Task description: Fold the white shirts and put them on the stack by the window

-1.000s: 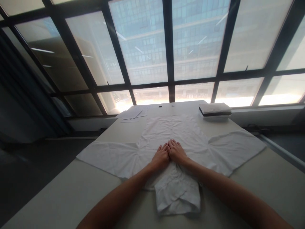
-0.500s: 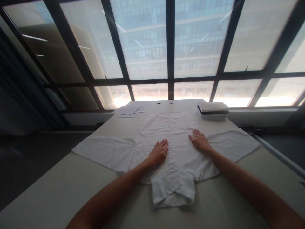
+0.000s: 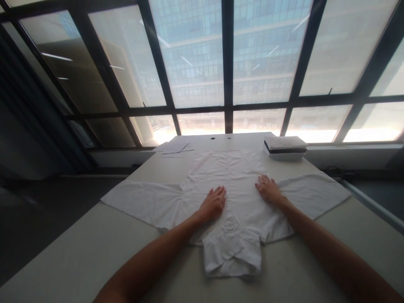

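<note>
A white button-up shirt [image 3: 243, 198] lies spread front side up, its collar toward me and its hem toward the window. Its sleeves stretch out to the left and right. My left hand [image 3: 213, 203] rests flat on the shirt front, just left of the button strip, fingers extended. On the other side of the strip, my right hand [image 3: 268, 189] lies on the shirt near its side edge, with its fingers slightly spread. Neither hand grips the cloth. Wrinkles show around the collar and along the far part of the shirt.
The shirt is on a long white table [image 3: 94, 248]. Loose paper sheets [image 3: 175, 146] lie at its far left, and a stack of white and black items [image 3: 285, 148] stands at the far right. Beyond are large windows [image 3: 195, 54]; a dark curtain [image 3: 28, 101] hangs at the left.
The right hand has slid very slightly toward me along the shirt. The left hand stays flat in place. The whole view has shifted a little.
</note>
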The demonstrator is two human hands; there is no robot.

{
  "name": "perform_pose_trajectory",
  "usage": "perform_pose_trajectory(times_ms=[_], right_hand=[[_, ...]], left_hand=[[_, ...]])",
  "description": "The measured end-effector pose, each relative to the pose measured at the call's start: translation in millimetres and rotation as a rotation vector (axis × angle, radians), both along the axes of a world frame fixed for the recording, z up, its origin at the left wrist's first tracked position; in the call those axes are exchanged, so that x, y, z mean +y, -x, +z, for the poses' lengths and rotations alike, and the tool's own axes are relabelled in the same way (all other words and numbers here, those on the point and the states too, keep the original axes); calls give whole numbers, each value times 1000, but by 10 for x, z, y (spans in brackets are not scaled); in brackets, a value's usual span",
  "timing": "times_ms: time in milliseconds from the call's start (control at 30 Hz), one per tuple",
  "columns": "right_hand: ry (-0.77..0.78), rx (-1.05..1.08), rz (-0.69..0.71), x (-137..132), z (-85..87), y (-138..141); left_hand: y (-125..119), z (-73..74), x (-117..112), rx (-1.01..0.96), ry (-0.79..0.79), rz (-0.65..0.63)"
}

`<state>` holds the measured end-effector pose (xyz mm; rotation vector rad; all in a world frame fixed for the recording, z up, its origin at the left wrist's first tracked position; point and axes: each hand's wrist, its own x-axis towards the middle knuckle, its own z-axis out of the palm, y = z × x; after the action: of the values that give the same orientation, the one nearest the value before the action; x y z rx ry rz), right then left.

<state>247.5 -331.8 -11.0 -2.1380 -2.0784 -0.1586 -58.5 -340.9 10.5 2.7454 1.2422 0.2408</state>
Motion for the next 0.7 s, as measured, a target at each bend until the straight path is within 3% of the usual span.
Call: perform_pose_trajectory(times_ms=[67,167,300,700], right_hand=[[-22,38,24,-90,69,251],[-53,134,180,-249,108,743],[-26,208,327,-383,46,1145],[-9,201,285,-336,-61,1045]], left_hand=[[-43,18,-33,-22,-30,-83],[-128,16,-91,-46,-49,-239],[-181,-23,-120,-63,31,-283],[-124,-60,-86,-116,39,-254]])
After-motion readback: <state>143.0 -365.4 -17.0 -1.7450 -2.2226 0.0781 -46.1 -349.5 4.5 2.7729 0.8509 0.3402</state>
